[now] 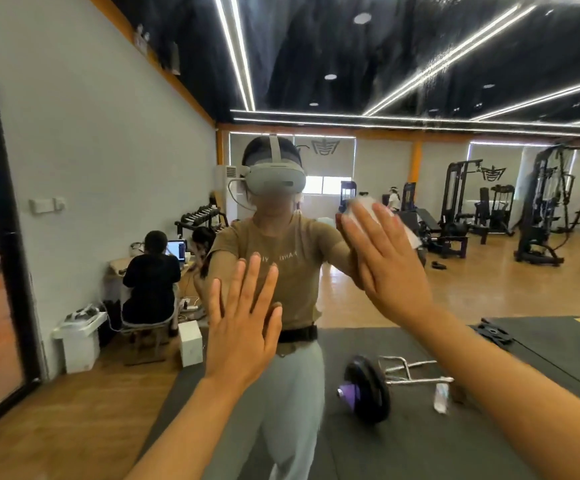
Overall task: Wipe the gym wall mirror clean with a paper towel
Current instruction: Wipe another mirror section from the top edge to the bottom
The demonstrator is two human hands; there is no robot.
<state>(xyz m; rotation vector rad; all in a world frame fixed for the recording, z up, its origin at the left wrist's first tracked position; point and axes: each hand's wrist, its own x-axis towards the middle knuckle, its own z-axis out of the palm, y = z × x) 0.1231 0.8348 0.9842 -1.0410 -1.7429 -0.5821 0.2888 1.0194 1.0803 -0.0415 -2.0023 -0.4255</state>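
Right hand (pixel 389 258) flat, fingers straight, pressing paper towel (pixel 368 206) against mirror (pixel 420 81), towel just right of reflected headset (pixel 276 178). Left hand (pixel 243 327) flat, bare, below headset, bracing on glass. Risk: bare palm likely leaves fresh smudges; towel could slip from under unclenched fingers.

Bright, even light from ceiling LED strips (pixel 448 57), which streak and smear where the mirror (pixel 402 140) reflects them. Daylight at far window (pixel 328 184). My right hand (pixel 389 258) motion-blurred. Wide-angle bowing at frame edges.
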